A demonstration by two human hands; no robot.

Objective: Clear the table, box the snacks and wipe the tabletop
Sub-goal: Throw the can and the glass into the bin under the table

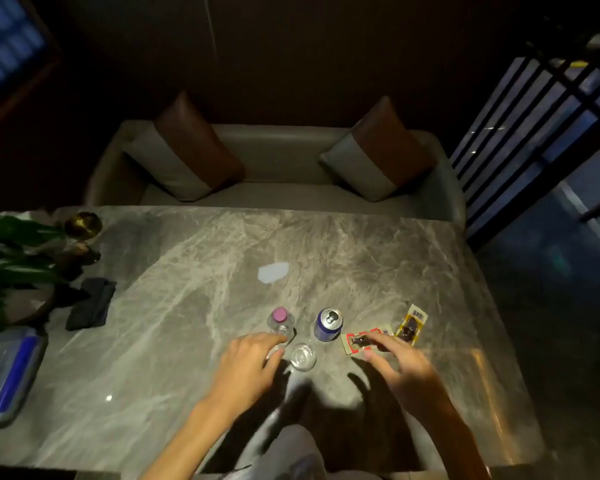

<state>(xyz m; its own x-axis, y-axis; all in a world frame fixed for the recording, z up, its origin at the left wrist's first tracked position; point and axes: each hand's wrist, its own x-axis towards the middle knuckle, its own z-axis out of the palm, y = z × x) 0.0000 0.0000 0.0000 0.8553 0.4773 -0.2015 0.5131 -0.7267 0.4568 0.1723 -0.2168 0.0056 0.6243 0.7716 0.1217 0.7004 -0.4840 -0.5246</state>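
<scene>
On the grey marble table [194, 341] stand a clear plastic bottle with a pink cap [280, 322], a blue drink can [328, 324] and a small empty glass [303, 356]. My left hand [248, 367] reaches to the bottle's base, fingers spread and touching it without closing round it. My right hand [400, 367] hovers with fingers apart over a red-and-white snack packet [355, 342]. A yellow snack packet [411, 325] lies just to the right. A white scrap of paper [272, 272] lies in the middle of the table.
A dark cloth [90, 303] lies at the left, near a potted plant [11, 268] and a gold cup [83, 224]. A clear plastic box with a blue strip [4, 375] sits at the left edge. A grey sofa with two cushions [278, 161] stands behind the table.
</scene>
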